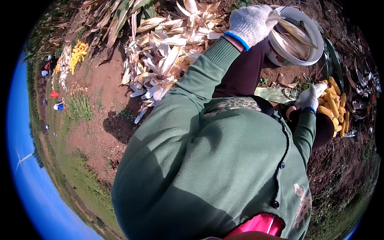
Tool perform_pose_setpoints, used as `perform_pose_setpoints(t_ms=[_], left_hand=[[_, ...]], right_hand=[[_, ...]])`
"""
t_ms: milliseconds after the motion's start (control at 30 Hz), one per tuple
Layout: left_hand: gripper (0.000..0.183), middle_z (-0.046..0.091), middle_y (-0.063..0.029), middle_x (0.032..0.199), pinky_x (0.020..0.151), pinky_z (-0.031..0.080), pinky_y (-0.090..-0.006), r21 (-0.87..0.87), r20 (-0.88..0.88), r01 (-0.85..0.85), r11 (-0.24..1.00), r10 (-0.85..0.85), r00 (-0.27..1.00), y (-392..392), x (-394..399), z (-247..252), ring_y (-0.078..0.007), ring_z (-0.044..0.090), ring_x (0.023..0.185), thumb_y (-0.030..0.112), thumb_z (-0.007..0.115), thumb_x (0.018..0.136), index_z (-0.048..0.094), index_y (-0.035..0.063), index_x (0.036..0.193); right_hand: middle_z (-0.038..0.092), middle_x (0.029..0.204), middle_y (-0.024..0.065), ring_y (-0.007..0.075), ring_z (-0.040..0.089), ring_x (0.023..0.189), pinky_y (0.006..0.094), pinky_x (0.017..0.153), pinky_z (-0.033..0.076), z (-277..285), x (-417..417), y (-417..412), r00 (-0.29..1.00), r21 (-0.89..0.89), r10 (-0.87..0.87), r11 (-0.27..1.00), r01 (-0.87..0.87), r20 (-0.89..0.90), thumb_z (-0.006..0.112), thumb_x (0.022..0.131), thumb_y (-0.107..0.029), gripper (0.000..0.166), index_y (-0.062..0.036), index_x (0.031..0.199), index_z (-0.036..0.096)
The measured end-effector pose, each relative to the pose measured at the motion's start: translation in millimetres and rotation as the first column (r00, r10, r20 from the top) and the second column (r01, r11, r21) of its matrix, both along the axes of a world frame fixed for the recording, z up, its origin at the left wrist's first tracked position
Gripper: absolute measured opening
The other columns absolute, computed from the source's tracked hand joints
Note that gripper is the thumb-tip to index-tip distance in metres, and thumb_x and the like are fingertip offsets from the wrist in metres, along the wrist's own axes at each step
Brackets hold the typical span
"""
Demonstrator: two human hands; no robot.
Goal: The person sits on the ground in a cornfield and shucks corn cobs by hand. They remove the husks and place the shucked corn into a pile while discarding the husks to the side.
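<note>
My left hand [251, 26], in a white knit glove with a blue cuff, is at the rim of a white plastic bucket [318, 49]. Its fingers close on a pale dry corn husk [275, 16]; whether an ear is inside is hidden. Several corn ears in dry husks [295, 33] lie in the bucket. My right hand [307, 97], gloved alike, is low at the right, against a pile of husked yellow corn ears [332, 103]. Something white shows at its fingers, and I cannot tell whether that is glove or husk.
A heap of stripped husks [168, 45] covers the soil left of my leg [240, 72]. Standing cornstalks [120, 24] rise behind it. Further left are another yellow corn pile [78, 55] and a red container [54, 94]. A green corn leaf [274, 94] lies below the bucket.
</note>
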State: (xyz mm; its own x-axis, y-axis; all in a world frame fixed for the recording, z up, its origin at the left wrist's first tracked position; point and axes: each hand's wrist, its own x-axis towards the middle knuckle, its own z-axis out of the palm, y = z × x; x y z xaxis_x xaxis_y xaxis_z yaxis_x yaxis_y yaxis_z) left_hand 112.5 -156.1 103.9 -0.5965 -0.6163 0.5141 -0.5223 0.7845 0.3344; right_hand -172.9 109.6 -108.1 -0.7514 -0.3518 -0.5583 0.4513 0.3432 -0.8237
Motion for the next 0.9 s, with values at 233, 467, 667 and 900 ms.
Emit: perform_pose_setpoints(t_ms=[233, 467, 667, 900], left_hand=[[0.101, 0.051, -0.0246, 0.132, 0.098, 0.044, -0.0418, 0.292, 0.177, -0.415, 0.861, 0.378, 0.909, -108.6, 249.2, -72.1, -0.0344, 0.052, 0.121, 0.061, 0.075, 0.067, 0.038, 0.0014, 0.14], [0.087, 0.058, -0.0227, 0.124, 0.097, 0.044, -0.0416, 0.518, 0.471, -0.831, 0.201, 0.744, 0.474, -73.3, 453.8, -136.7, -0.0343, 0.057, 0.114, 0.047, 0.079, 0.067, 0.049, -0.0045, 0.13], [0.058, 0.06, -0.0133, 0.119, 0.098, 0.038, -0.0463, -0.21, 0.636, -0.86, 0.465, 0.733, 0.241, -74.0, 357.2, -83.9, -0.0298, 0.056, 0.114, 0.034, 0.07, 0.079, 0.05, 0.0145, 0.129], [0.073, 0.049, -0.0085, 0.14, 0.101, 0.041, -0.048, -0.077, 0.985, -0.912, 0.403, 0.17, -0.008, -153.8, 417.9, -77.6, -0.0242, 0.051, 0.126, 0.051, 0.068, 0.077, 0.048, 0.0173, 0.138]], right_hand=[[0.066, 0.101, 0.0222, 0.0391, 0.064, 0.094, 0.0439, 0.08, 0.05, -71.1, -36.4, 36.3, 0.504, 0.613, 0.665, 0.733, -0.296, -0.551, 0.065, 0.078, -0.02, 0.05, -0.0246, 0.127, 0.055], [0.065, 0.094, 0.0261, 0.0436, 0.063, 0.089, 0.0481, 0.077, 0.05, -4.2, 5.4, 5.7, 0.37, 0.702, 0.763, 0.64, -0.313, -0.53, 0.056, 0.082, -0.023, 0.041, -0.0227, 0.123, 0.057], [0.065, 0.1, 0.0198, 0.0324, 0.062, 0.085, 0.0414, 0.074, 0.05, 15.6, 15.8, 0.2, 0.969, 0.171, 0.142, 0.979, -0.108, -0.2, 0.068, 0.08, -0.041, 0.053, -0.0053, 0.118, 0.06], [0.061, 0.105, 0.0078, 0.021, 0.056, 0.093, 0.0339, 0.078, 0.048, 31.7, 15.3, 0.0, 0.993, -0.162, 0.011, 0.987, 0.009, 0.121, 0.073, 0.081, -0.04, 0.057, -0.0027, 0.121, 0.057]])
